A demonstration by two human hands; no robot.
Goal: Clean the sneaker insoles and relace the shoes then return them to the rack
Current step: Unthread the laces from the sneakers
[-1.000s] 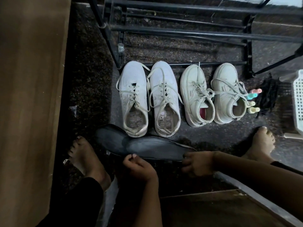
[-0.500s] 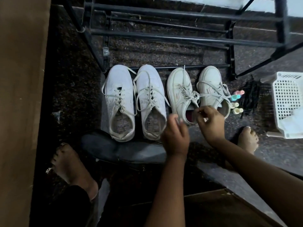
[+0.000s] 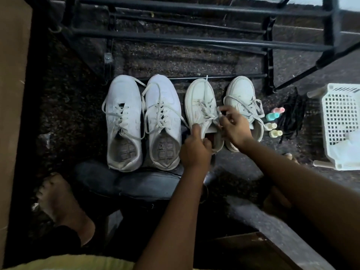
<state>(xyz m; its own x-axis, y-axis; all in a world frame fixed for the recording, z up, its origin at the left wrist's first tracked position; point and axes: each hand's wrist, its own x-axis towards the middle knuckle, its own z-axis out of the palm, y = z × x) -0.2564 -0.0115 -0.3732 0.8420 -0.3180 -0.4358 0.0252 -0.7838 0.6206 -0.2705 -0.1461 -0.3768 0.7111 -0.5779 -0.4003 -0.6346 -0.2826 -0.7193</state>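
Two pairs of sneakers stand in a row on the dark floor before the black shoe rack (image 3: 175,41). The white pair (image 3: 124,117) is on the left, the cream pair on the right. My left hand (image 3: 194,147) grips the heel collar of the left cream sneaker (image 3: 200,102). My right hand (image 3: 233,125) pinches that sneaker's lace (image 3: 209,112) above the tongue. The right cream sneaker (image 3: 241,94) sits beside it, partly hidden by my right hand. Two dark insoles (image 3: 128,184) lie overlapped on the floor in front of the white pair.
A white perforated basket (image 3: 341,121) stands at the right. Black laces (image 3: 292,117) and small pastel bottles (image 3: 274,121) lie between it and the cream pair. A wooden panel (image 3: 11,114) runs along the left. My bare foot (image 3: 60,201) rests at lower left.
Both hands left the dark insoles and reached forward to the left cream sneaker. The left hand took hold of its heel and the right hand picked up its lace.
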